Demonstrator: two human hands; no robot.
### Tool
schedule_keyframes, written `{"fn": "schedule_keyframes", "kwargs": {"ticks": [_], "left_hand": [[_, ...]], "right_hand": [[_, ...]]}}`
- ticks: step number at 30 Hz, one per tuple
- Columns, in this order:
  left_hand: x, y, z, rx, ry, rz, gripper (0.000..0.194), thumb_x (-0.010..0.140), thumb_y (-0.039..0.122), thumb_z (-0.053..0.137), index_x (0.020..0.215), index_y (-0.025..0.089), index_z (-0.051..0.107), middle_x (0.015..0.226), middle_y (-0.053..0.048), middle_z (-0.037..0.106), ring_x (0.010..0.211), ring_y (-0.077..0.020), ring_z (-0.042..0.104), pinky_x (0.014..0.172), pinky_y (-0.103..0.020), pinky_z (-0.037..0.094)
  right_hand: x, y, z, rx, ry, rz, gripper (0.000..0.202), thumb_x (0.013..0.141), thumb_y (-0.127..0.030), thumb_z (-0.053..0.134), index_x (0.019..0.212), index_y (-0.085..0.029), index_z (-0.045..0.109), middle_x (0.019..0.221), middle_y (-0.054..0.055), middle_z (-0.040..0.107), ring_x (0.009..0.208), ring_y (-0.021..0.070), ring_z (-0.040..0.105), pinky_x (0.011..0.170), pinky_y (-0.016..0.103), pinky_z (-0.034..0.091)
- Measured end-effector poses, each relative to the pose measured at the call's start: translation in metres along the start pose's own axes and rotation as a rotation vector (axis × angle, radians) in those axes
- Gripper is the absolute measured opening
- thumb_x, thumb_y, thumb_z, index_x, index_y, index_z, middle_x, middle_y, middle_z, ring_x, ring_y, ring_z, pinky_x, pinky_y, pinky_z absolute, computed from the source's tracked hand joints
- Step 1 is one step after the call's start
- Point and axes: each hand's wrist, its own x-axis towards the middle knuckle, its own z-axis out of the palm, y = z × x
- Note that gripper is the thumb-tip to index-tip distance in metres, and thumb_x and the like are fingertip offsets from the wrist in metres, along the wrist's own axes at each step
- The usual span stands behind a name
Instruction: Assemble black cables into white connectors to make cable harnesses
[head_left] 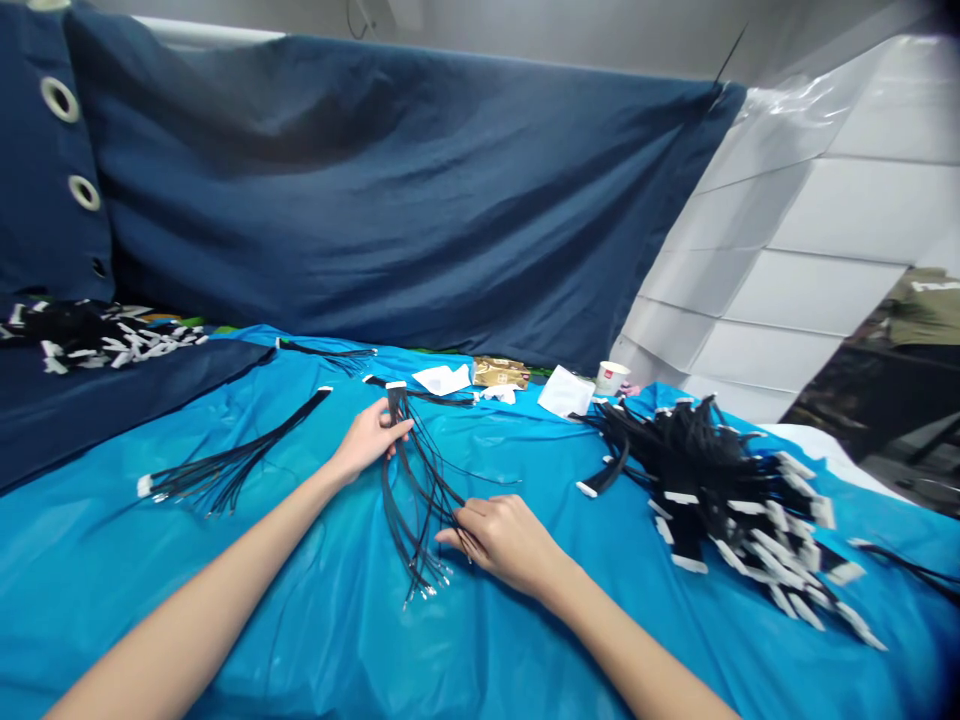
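Black wire harness (420, 470) hangs at the centre of the frame, white connector (396, 385) uppermost: my left hand (377, 437) pinches it just below that connector, thumb against fingers, while my right hand (499, 540) pinches some loose strands lower down. Right of centre, a dark harness pile (712, 480) covers the blue sheet (315, 600).

Dark blue curtain (390, 200) with eyelets, stacked white boxes (795, 240) at right, blue sheeting (300, 610), grey wall (525, 35)
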Motion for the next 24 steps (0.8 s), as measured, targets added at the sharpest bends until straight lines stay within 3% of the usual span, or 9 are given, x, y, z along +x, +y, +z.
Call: {"fn": "schedule_keyframes", "kwargs": {"ticks": [3, 7, 12, 18, 24], "left_hand": [[-0.001, 0.001, 0.0, 0.033, 0.022, 0.06, 0.028, 0.062, 0.035, 0.068, 0.079, 0.018, 0.052, 0.056, 0.002, 0.058, 0.037, -0.0093, 0.047, 0.039, -0.021, 0.035], [-0.002, 0.001, 0.001, -0.005, 0.003, 0.027, 0.03, 0.065, 0.039, 0.065, 0.082, 0.019, 0.05, 0.049, 0.004, 0.053, 0.039, -0.0113, 0.049, 0.042, -0.022, 0.039], [-0.004, 0.004, 0.001, -0.08, -0.117, -0.092, 0.037, 0.067, 0.043, 0.062, 0.089, 0.02, 0.043, 0.057, 0.002, 0.057, 0.047, -0.0142, 0.056, 0.048, -0.027, 0.046], [-0.011, 0.015, -0.006, -0.182, -0.355, -0.174, 0.061, 0.061, 0.024, 0.072, 0.11, 0.026, 0.036, 0.081, -0.002, 0.062, 0.069, -0.0164, 0.063, 0.066, -0.032, 0.049], [-0.011, 0.014, -0.004, -0.18, -0.352, -0.145, 0.067, 0.061, 0.021, 0.07, 0.115, 0.026, 0.032, 0.076, 0.0, 0.061, 0.068, -0.0161, 0.063, 0.068, -0.032, 0.048]], "right_hand": [[0.0, 0.002, -0.002, 0.015, 0.005, 0.03, 0.041, 0.092, -0.042, 0.032, 0.068, -0.016, 0.054, 0.065, 0.003, 0.06, 0.057, 0.0098, 0.055, 0.052, 0.026, 0.016], [0.001, 0.003, -0.004, 0.046, 0.012, 0.066, 0.039, 0.092, -0.039, 0.034, 0.068, -0.016, 0.054, 0.066, 0.003, 0.06, 0.058, 0.0099, 0.054, 0.052, 0.025, 0.017], [0.0, 0.004, -0.005, 0.107, 0.035, 0.112, 0.037, 0.092, -0.037, 0.034, 0.067, -0.016, 0.053, 0.064, 0.002, 0.059, 0.057, 0.0097, 0.053, 0.052, 0.024, 0.02], [0.0, 0.008, -0.006, 0.117, 0.043, 0.158, 0.036, 0.091, -0.034, 0.035, 0.065, -0.016, 0.052, 0.062, 0.002, 0.058, 0.056, 0.0092, 0.052, 0.053, 0.023, 0.022], [0.001, 0.008, -0.004, 0.099, 0.05, 0.147, 0.033, 0.091, -0.032, 0.036, 0.066, -0.016, 0.053, 0.063, 0.002, 0.059, 0.056, 0.009, 0.053, 0.052, 0.023, 0.019]]}}
